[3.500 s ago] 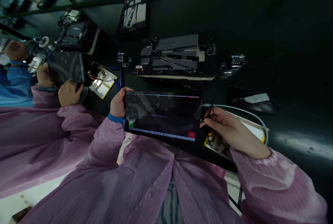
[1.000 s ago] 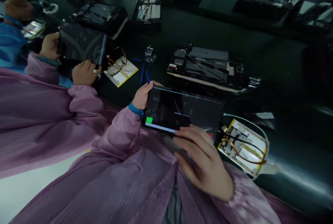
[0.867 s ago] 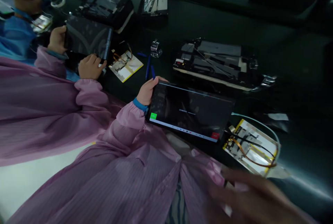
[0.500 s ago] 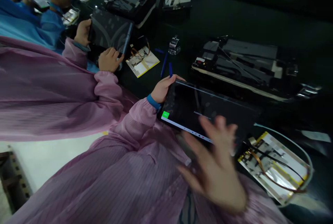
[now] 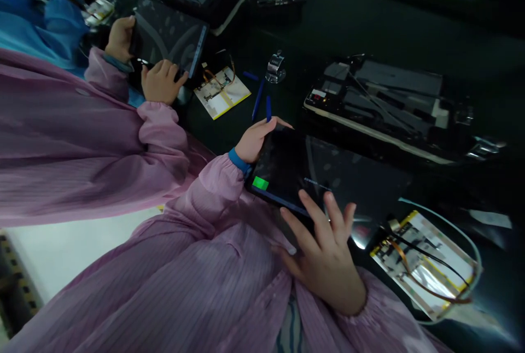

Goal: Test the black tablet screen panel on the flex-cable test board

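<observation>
A dark tablet point(image 5: 283, 167) lies tilted in front of me, with a green rectangle at its lower left and a short line of pale text mid-screen. My left hand point(image 5: 255, 140) grips its upper left corner; part of the fingers is hidden. A blue stick point(image 5: 268, 108) pokes up beside that hand, and I cannot tell if it is held. Over the tablet's lower edge, my right hand point(image 5: 328, 254) has its fingers spread and holds nothing. Whether a fingertip touches the screen is unclear. Right of it rests a battery and circuit assembly point(image 5: 426, 265) with cables.
Beyond the tablet is a stack of opened device housings point(image 5: 389, 101). Another blue stick point(image 5: 257, 100) and a small metal stand point(image 5: 275, 67) are at centre. A co-worker's hands point(image 5: 162, 82) hold another tablet point(image 5: 170, 39) at left, near a second circuit assembly point(image 5: 221, 92).
My right hand has drawn slightly left and down, and its blur has gone. The bright strips along the tablet's screen edges have dimmed or vanished. My left hand keeps its grip.
</observation>
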`<state>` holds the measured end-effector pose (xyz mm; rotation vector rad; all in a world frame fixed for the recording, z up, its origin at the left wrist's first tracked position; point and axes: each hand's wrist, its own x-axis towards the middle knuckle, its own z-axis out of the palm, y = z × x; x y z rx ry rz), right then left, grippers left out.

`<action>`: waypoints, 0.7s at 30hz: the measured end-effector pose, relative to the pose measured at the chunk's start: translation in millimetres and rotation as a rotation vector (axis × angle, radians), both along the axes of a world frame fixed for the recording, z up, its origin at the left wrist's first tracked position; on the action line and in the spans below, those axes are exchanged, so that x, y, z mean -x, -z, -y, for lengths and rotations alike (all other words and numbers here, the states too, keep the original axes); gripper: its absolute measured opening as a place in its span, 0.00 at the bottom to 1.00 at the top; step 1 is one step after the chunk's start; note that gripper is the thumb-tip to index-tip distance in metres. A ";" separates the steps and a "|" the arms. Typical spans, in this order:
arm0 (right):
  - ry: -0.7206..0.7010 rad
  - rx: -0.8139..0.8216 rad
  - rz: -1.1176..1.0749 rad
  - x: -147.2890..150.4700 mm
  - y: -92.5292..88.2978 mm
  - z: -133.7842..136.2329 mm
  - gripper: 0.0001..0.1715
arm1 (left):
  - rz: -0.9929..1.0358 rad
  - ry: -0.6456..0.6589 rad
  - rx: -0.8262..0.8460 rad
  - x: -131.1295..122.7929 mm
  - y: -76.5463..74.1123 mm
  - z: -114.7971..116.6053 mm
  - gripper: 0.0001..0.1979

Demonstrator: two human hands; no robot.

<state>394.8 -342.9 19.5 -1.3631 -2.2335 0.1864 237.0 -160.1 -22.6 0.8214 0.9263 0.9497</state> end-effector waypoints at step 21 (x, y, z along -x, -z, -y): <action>0.229 -0.196 0.041 -62.2 32.8 24.3 0.08 | 0.007 -0.059 0.073 0.6 1.8 -2.9 0.12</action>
